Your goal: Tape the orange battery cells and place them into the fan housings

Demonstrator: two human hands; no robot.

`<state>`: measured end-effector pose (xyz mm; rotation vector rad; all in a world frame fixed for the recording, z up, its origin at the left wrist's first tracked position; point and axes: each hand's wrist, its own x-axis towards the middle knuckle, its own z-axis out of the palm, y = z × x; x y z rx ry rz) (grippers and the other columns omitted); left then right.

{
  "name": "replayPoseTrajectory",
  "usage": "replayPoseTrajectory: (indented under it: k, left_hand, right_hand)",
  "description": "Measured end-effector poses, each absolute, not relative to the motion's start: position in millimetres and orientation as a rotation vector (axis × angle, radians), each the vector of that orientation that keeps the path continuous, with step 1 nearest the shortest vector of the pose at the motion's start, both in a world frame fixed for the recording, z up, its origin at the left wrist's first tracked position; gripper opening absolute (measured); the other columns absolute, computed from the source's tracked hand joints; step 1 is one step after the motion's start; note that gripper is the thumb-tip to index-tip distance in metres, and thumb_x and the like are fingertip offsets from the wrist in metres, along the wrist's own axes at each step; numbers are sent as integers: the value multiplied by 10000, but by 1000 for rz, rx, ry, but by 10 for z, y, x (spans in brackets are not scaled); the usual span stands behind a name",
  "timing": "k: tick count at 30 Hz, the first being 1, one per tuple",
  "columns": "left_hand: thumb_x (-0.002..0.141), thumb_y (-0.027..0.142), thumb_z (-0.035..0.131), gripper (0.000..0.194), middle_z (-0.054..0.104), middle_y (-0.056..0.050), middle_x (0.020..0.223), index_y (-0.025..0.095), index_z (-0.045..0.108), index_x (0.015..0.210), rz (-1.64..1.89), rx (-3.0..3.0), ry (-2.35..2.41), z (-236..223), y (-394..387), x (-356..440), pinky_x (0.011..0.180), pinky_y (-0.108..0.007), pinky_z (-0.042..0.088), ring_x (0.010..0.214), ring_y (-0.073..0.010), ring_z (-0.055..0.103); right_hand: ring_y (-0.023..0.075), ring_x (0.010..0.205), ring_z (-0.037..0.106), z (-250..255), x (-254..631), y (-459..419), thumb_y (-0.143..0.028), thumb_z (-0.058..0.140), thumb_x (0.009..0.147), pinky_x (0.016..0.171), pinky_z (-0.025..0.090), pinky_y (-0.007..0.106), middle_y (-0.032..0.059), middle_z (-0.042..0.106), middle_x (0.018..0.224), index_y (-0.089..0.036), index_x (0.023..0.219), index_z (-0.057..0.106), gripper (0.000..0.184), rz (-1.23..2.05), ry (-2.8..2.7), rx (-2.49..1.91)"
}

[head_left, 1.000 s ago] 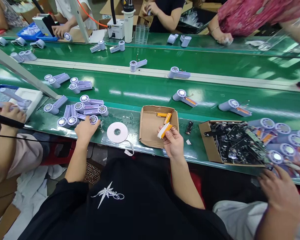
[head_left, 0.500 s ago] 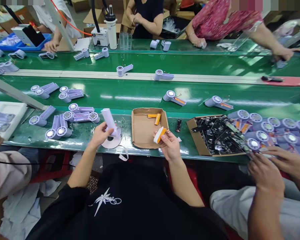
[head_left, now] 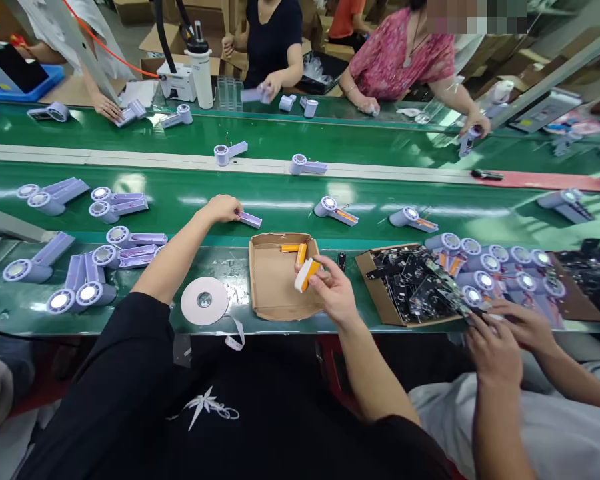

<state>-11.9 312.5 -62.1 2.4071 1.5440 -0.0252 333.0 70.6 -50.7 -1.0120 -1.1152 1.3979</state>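
My left hand point(head_left: 225, 208) reaches out over the green belt, its fingers closed on a lilac handheld fan housing point(head_left: 251, 220). The hand hides the round end of that housing. In my right hand point(head_left: 336, 290) is an orange battery point(head_left: 309, 275) with a white strip along its side, held between thumb and fingers above the right edge of a shallow cardboard tray point(head_left: 275, 303). Two or three orange batteries point(head_left: 291, 248) lie at the back of this tray. Left of it a roll of white tape point(head_left: 193, 300) lies flat, its loose end hanging over the table edge.
Several lilac fan housings point(head_left: 95, 293) stand on the left. To the right, a cardboard box point(head_left: 387, 303) holds black circuit boards, beside more fans point(head_left: 480, 280) and a co-worker's hands point(head_left: 495, 347). Two fans with wires point(head_left: 333, 208) sit on the belt point(head_left: 280, 193); people work across it.
My left hand has carried the fan housing from above the tape roll forward to the belt. My right hand still holds the battery near the tray. The camera view has shifted right.
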Motion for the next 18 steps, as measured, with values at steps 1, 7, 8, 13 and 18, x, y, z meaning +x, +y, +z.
replayPoseTrajectory:
  k: [1,7,8,13,18]
  left_hand:
    - [823,366,739,234,861,-35,1140,308,879,1000,-53,2389,1540,-615,3153,-123,1003,-348,518,1121,-278,739]
    - [971,428,606,309,824,16,1349,319,847,1131,-19,2310,1536,-578,3131,-111,961,-294,492,1202,-237,735]
    - [994,432,583,325,827,3,1335,313,841,1150,-5,2300,1551,-579,3118,-91,974,-303,492,1200,-243,736]
    - [1029,422,568,328,833,-70,1255,266,793,1209,40,2268,1646,-614,3130,89,996,-346,497,1169,-282,740]
    - [1035,397,566,290,828,-93,1220,262,779,1178,65,2242,1692,-660,3188,276,972,-357,502,1163,-300,740]
  right_hand:
    - [331,1160,844,-478,3289,893,-544,952,844,1023,673,485,70,876,1053,-308,1302,695,576,1362,-1181,-996]
    - [283,1146,820,-491,2715,2336,-462,854,882,1050,646,444,59,832,1098,-264,1363,655,556,1188,-1580,-960]
    - [279,1106,822,-521,2617,2528,-416,817,899,1045,641,443,61,838,1087,-245,1374,658,530,1142,-1692,-996]
    - [266,942,809,-642,2397,2953,-258,665,994,969,600,388,69,861,1016,-194,1455,662,466,864,-2304,-1246]
    - [327,1075,798,-631,2424,2908,-307,594,1082,965,569,394,129,854,1211,-258,1552,643,476,499,-2728,-1431]
